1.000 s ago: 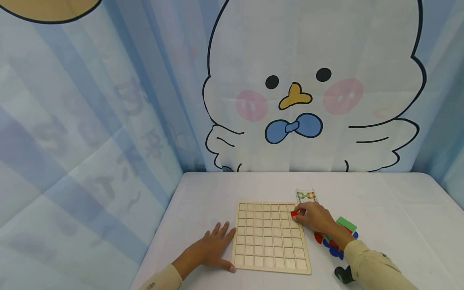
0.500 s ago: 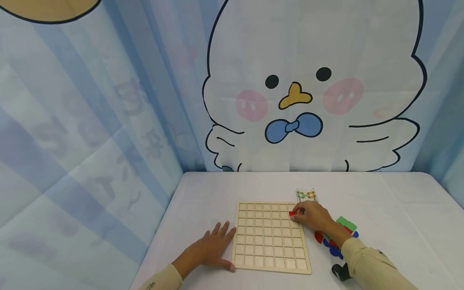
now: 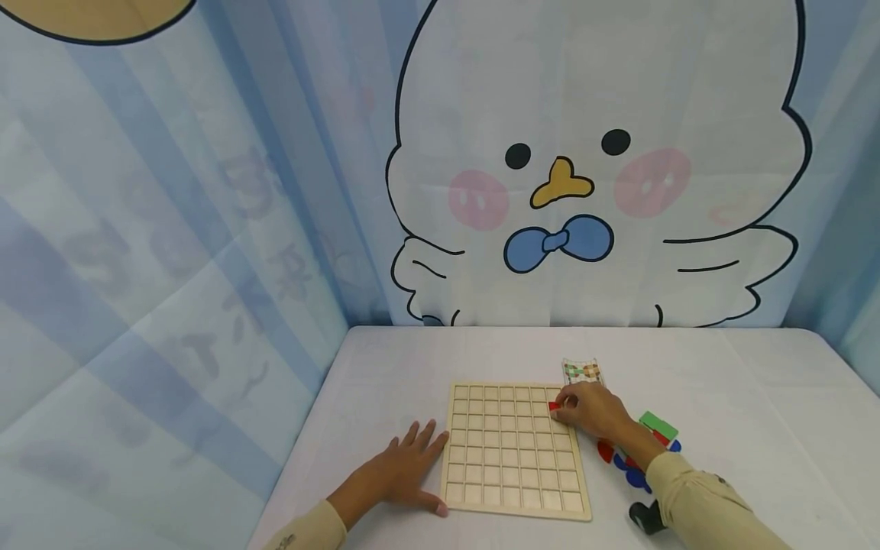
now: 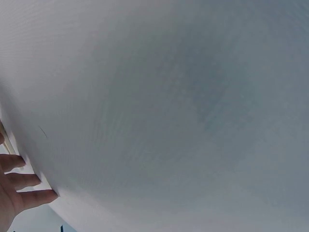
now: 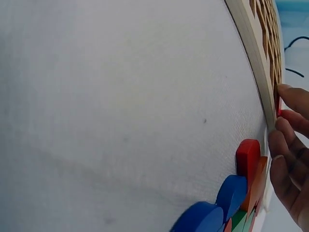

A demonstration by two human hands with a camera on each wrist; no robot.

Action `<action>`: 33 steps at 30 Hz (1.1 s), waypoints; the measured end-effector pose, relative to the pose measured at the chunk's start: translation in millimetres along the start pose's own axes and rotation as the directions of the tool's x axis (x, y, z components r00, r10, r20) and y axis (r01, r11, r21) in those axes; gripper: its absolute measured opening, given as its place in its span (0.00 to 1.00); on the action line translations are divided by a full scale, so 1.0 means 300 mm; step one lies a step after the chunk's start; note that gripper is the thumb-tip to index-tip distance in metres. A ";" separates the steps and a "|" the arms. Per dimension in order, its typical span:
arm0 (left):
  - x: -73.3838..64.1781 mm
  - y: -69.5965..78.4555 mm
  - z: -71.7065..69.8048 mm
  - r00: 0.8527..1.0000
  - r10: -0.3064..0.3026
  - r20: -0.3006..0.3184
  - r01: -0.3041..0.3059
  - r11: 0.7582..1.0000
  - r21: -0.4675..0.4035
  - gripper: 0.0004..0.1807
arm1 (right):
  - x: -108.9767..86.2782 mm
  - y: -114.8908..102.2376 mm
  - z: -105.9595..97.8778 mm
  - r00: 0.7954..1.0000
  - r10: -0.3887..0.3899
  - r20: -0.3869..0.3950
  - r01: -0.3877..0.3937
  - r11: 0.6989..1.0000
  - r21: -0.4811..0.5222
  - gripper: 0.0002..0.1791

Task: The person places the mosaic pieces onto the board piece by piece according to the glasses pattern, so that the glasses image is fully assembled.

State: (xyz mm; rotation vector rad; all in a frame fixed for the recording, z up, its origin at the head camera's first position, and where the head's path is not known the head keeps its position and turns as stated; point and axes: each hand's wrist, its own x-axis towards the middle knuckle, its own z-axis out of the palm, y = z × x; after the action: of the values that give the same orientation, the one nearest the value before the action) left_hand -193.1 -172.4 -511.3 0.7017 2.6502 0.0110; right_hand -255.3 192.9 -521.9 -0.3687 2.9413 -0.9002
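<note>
Red piece now slightly leftward, in pinch of right hand, left hand wide at board, right forearm across blocks

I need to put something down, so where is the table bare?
Right of the blocks, and beyond the left hand, left of the board, the table is bare. Crowded: the board's right side, with the right hand, card, blocks and a dark object.

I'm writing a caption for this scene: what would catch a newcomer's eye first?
Probably the huge white cartoon bird on the curtain behind the table. Next comes the wooden grid board on the table, where the right hand holds a small red piece near the far right corner. Bright coloured blocks lie to its right.
</note>
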 end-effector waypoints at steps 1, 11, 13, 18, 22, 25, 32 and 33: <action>0.001 0.000 0.000 1.000 -0.001 0.001 0.001 1.000 0.000 0.64 | 0.000 0.000 -0.002 1.000 0.000 0.006 0.000 1.000 0.004 0.10; 0.009 -0.002 0.009 1.000 -0.003 0.006 0.003 1.000 0.015 0.64 | 0.003 0.020 -0.002 1.000 -0.004 0.018 0.004 1.000 0.007 0.08; 0.010 -0.002 0.010 1.000 -0.006 0.008 0.006 1.000 0.017 0.65 | 0.005 0.022 0.000 1.000 -0.004 0.019 0.004 1.000 0.009 0.08; 0.011 -0.004 0.012 1.000 -0.004 0.009 0.004 1.000 0.006 0.65 | 0.009 0.023 0.005 1.000 -0.004 0.014 0.004 1.000 0.000 0.08; 0.013 -0.006 0.011 1.000 -0.007 0.011 0.007 1.000 -0.015 0.65 | 0.010 0.020 0.004 1.000 -0.004 0.014 0.004 1.000 -0.004 0.08; 0.014 -0.005 0.010 1.000 -0.015 0.015 0.015 0.999 -0.029 0.65 | 0.009 0.018 0.003 1.000 -0.005 0.017 0.005 1.000 -0.001 0.08; 0.013 0.000 0.008 0.999 -0.022 0.035 0.023 0.999 -0.026 0.65 | 0.007 0.018 0.006 1.000 -0.019 0.010 0.019 1.000 -0.018 0.09; 0.013 0.001 0.008 0.999 -0.019 0.035 0.020 1.000 -0.022 0.65 | 0.007 0.019 0.007 1.000 -0.020 0.009 0.020 1.000 -0.022 0.09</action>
State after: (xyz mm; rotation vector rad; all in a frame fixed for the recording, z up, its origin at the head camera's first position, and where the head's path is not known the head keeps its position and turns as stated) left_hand -195.1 -170.6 -514.8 0.6629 2.6196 0.0232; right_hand -258.2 195.8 -526.6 -0.4033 2.9465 -0.8673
